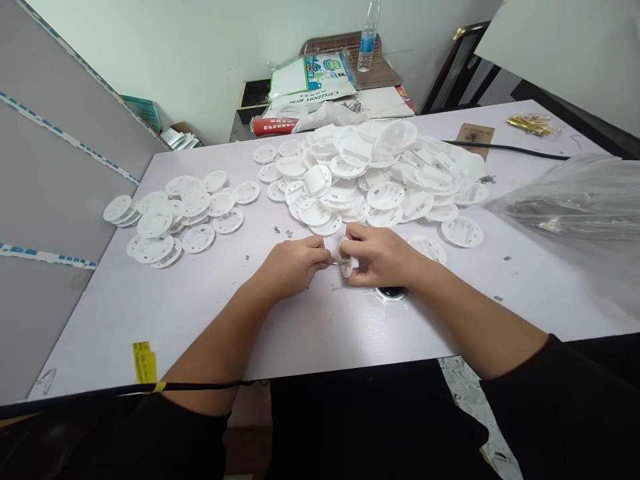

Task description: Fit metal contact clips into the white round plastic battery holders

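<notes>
In front of me, over the middle of the table, my right hand grips a white round plastic disc, turned nearly edge-on. The fingers of my left hand are pinched on a thin metal piece, whose tip reaches the disc; its kind is too small to make out. Below my right hand lies a round black thing with a white rim, partly covered by the hand. Beyond both hands rises a big heap of similar white discs.
A smaller group of discs lies to the left. Tiny metal parts are scattered about. To the right are a clear plastic bag and gold-coloured pieces. A water bottle stands behind. A black cable runs along the front edge.
</notes>
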Motion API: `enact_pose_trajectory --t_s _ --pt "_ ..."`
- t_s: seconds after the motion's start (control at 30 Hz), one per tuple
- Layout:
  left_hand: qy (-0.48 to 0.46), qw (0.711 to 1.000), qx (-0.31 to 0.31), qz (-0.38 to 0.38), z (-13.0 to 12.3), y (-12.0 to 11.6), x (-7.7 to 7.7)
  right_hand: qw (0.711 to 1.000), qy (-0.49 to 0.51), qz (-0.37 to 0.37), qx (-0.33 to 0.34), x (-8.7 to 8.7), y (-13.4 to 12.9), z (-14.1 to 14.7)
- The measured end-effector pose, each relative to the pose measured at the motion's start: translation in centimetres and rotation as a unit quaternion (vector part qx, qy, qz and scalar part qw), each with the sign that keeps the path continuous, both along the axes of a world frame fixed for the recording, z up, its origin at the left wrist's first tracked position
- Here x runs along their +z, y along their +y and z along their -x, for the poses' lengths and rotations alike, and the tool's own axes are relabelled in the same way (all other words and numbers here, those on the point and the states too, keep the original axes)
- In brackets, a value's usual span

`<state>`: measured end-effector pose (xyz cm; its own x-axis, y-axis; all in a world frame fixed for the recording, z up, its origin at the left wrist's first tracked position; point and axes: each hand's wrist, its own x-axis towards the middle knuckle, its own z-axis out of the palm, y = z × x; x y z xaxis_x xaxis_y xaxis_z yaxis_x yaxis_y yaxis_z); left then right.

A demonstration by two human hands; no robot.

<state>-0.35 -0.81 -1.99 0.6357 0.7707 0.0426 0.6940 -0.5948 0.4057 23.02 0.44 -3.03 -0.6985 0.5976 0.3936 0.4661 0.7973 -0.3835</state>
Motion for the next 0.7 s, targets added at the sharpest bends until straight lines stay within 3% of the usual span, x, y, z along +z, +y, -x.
enact_pose_trajectory --t_s 0.7 --pt "0.042 0.999 0.025 -0.018 -1.7 -0.5 -0.3 0.995 0.035 0.087 0.042 -0.1 0.0 0.2"
